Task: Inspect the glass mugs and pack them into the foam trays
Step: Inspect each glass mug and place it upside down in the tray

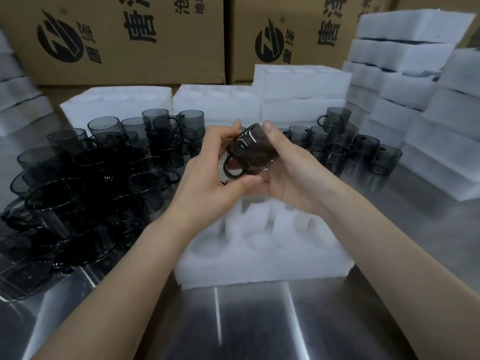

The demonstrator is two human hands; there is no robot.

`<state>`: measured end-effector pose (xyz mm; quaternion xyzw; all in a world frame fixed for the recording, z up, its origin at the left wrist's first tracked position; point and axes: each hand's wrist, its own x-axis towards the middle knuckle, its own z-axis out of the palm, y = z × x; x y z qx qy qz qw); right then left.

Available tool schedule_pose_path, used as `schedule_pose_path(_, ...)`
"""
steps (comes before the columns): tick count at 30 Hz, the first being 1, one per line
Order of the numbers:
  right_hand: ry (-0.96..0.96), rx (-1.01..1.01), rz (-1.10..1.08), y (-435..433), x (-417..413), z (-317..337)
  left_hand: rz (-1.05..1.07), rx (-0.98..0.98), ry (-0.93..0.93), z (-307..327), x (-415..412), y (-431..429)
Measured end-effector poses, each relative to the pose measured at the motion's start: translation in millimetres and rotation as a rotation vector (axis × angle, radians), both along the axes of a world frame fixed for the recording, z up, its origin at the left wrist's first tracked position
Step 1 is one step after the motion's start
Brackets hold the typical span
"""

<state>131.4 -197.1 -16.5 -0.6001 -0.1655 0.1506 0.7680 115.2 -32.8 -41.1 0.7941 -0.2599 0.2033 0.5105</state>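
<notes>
A smoky dark glass mug is held tilted above the table, its handle pointing down toward me. My left hand grips its left side and base, thumb under the handle. My right hand cups the right side, thumb on the rim end. Directly below lies a white foam tray with round pockets; the pockets I can see hold no mugs, and its far part is hidden by my hands.
Several dark glass mugs crowd the steel table at left, with a smaller group at right. Foam trays stand behind, taller foam stacks at far right, cardboard boxes along the back.
</notes>
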Motion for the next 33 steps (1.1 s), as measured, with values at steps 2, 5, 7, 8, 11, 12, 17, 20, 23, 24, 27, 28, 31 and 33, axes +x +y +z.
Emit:
schedule_pose_path(2, -0.043, -0.038, -0.022, -2, 1, -1, -0.004, 0.036, 0.010, 1, -1, -1)
schedule_pose_path(5, -0.133, -0.083, -0.141, 0, 2, -3, 0.041, 0.086, -0.003, 3, 0, -2)
schedule_pose_path(7, -0.131, -0.075, -0.174, 1, 2, -3, 0.046, 0.096, -0.017, 2, 1, -2)
schedule_pose_path(8, -0.117, -0.059, -0.187, 1, 2, -3, 0.041, 0.104, -0.023, 2, 1, -1)
schedule_pose_path(11, -0.066, 0.032, -0.184, -2, 4, -1, 0.006, 0.143, -0.045, 2, -1, -1)
schedule_pose_path(12, -0.048, 0.070, -0.162, -3, 4, 0, -0.017, 0.157, -0.064, 3, -1, -2)
schedule_pose_path(17, 0.120, 0.161, 0.172, -7, 6, -1, -0.047, 0.145, -0.142, 7, -2, -2)
schedule_pose_path(20, 0.175, 0.110, 0.289, -8, 6, -2, -0.015, 0.071, -0.083, 7, -3, -1)
schedule_pose_path(23, 0.113, 0.117, 0.164, -10, 7, -1, -0.011, 0.079, -0.070, 7, -4, -1)
schedule_pose_path(24, 0.077, 0.131, 0.108, -10, 7, -1, -0.020, 0.085, -0.063, 7, -3, -2)
schedule_pose_path(27, -0.001, 0.122, 0.011, -11, 9, -4, -0.004, 0.117, -0.040, 3, -1, -3)
schedule_pose_path(28, -0.012, 0.109, 0.003, -10, 8, -4, 0.008, 0.116, -0.040, 2, 0, -4)
schedule_pose_path(31, -0.015, 0.081, -0.007, -9, 7, -4, 0.018, 0.075, -0.061, 1, 1, -4)
schedule_pose_path(33, -0.017, 0.071, -0.013, -8, 7, -3, 0.019, 0.049, -0.080, 1, 2, -3)
